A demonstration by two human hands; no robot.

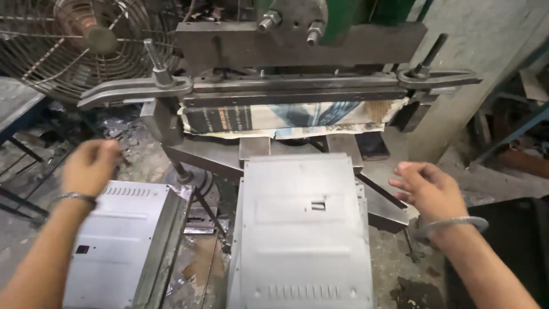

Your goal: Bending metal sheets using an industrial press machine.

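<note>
Grey sheet-metal panel (pixel 300 229) with a small rectangular cut-out, lying flat on the press bed between your two free hands.

Above it looms the heavy dark steel press (pixel 286 68), its long clamping bar padded underneath with folded printed paper (pixel 286 117); the panel's far edge sits just in front of that bar. To your left a second grey sheet-metal panel with a row of slots (pixel 123 240) rests on a stack. Your right hand (pixel 429 189) hovers beside the panel's right edge, fingers loosely spread, holding nothing; your left hand (pixel 88 166) is raised near the press, loosely curled and empty. Fingers near the bar could be pinched, and the sheet edges look sharp enough to cut bare skin. A wire-guarded fan (pixel 86 40) stands at the back left; the concrete floor (pixel 400 274) is grimy and littered.
</note>
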